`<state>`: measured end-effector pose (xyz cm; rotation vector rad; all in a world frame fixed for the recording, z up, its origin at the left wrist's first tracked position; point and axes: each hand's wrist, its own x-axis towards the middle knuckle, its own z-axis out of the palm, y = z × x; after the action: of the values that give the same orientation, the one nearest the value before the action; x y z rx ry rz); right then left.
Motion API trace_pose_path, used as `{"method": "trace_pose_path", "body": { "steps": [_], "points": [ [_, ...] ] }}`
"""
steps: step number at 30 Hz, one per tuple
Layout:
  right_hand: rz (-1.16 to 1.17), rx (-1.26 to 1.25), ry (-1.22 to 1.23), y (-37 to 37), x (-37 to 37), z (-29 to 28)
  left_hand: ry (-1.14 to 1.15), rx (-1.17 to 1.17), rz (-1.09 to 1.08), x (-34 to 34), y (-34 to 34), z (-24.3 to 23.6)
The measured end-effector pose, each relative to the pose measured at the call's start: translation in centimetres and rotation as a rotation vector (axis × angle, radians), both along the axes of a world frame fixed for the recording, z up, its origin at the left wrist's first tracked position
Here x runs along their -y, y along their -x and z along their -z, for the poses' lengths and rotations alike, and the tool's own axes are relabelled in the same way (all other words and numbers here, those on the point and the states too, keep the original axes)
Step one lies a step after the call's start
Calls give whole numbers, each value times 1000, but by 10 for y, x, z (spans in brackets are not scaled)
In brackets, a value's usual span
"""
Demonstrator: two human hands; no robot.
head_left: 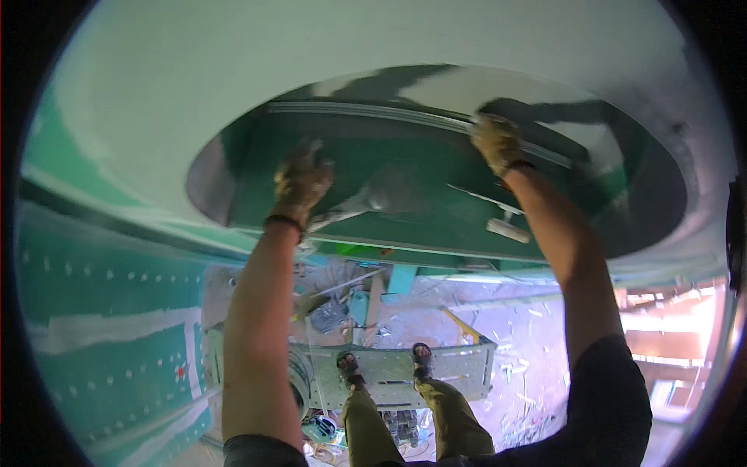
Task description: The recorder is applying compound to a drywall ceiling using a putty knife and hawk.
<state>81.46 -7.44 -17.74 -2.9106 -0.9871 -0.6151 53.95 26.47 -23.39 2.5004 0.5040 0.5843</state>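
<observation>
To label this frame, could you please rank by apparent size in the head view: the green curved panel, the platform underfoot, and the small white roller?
1. Green curved panel, largest, under both hands: left hand, right hand.
2. Platform underfoot, though it lies farther from the camera, so its true size is unsure.
3. White roller, smallest.

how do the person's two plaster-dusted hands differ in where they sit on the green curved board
The left hand presses on the open face of the green curved board, low and near its left end. The right hand sits higher, at the board's upper edge along the pale metal strip. The left hand looks bunched, fingers curled; the right lies flatter. Both are dusted pale, wear a dark wristband and reach up on bare forearms.
</observation>
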Motion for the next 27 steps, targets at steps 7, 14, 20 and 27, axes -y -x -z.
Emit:
{"method": "trace_pose_path", "body": {
  "steps": [7,14,20,27],
  "points": [
    [32,106,109,28,-37,-6,-44,59,62,-5,14,-9],
    [66,13,188,35,-32,-17,-127,23,4,-1,14,-13],
    [70,1,210,36,-36,-13,-64,-40,-3,-8,21,-19],
    [98,-88,217,25,-32,-9,-88,-67,-13,-5,15,-16]
  ]
}}
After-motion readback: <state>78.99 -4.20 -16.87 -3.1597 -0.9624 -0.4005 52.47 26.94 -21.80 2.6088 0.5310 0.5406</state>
